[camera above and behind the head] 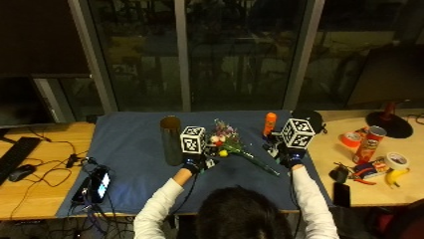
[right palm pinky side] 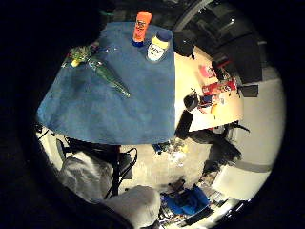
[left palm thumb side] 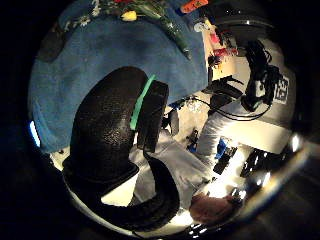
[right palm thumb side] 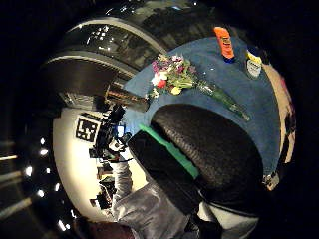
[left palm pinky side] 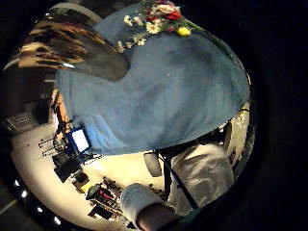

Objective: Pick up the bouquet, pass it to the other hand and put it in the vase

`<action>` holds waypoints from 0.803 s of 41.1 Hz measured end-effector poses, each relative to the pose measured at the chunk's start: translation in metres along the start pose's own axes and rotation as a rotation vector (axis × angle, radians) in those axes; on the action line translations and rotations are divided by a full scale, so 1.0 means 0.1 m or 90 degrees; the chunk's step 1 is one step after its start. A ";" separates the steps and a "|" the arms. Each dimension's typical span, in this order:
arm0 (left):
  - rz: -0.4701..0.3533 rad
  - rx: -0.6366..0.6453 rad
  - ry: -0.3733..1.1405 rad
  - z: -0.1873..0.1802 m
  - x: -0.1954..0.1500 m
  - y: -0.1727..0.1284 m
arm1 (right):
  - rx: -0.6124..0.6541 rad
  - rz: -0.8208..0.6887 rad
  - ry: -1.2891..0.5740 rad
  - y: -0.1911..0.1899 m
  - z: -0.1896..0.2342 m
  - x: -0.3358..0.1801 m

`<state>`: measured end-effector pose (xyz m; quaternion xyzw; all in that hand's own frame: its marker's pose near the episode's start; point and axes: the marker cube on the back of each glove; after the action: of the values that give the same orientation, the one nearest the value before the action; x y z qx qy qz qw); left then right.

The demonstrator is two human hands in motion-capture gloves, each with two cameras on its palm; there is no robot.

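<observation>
Bouquet (camera above and behind the head: 233, 145) lies on the blue cloth (camera above and behind the head: 132, 149) between both hands, left hand (camera above and behind the head: 194, 163) and right hand (camera above and behind the head: 290, 158) holding nothing, fingers hidden so can't tell; vase (camera above and behind the head: 171, 140) beside the left could get knocked.

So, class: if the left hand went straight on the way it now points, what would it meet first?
Probably the bouquet lying on the blue cloth, just ahead of the left hand; depth is unclear.
</observation>
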<state>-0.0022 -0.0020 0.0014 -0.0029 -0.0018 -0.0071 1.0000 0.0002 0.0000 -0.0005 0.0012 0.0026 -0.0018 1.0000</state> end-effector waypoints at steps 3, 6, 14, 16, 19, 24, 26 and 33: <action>-0.007 -0.001 0.001 0.00 -0.02 -0.02 | 0.003 -0.005 0.001 0.00 0.00 0.00; -0.013 -0.003 0.003 0.01 -0.06 -0.05 | 0.006 -0.011 0.002 0.02 0.00 -0.02; -0.011 0.014 -0.002 0.01 -0.11 -0.06 | -0.011 -0.032 0.013 -0.02 0.06 -0.12; -0.012 0.016 0.003 0.01 -0.14 -0.05 | -0.038 -0.045 0.026 -0.02 0.06 -0.19; -0.011 0.019 0.010 -0.04 -0.18 0.00 | -0.081 -0.060 0.053 -0.03 0.06 -0.28; 0.003 0.034 0.018 -0.17 -0.22 0.04 | -0.089 -0.079 0.080 -0.07 -0.06 -0.39; 0.006 0.052 0.023 -0.24 -0.22 0.06 | -0.090 -0.082 0.087 -0.10 -0.14 -0.43; 0.018 0.103 0.024 -0.45 -0.22 0.13 | -0.115 -0.064 0.105 -0.30 -0.37 -0.50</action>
<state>-0.0236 0.0106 -0.0434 0.0777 0.0162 0.0073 0.9968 -0.0499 -0.0293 -0.0370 -0.0887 0.0850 -0.0519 0.9911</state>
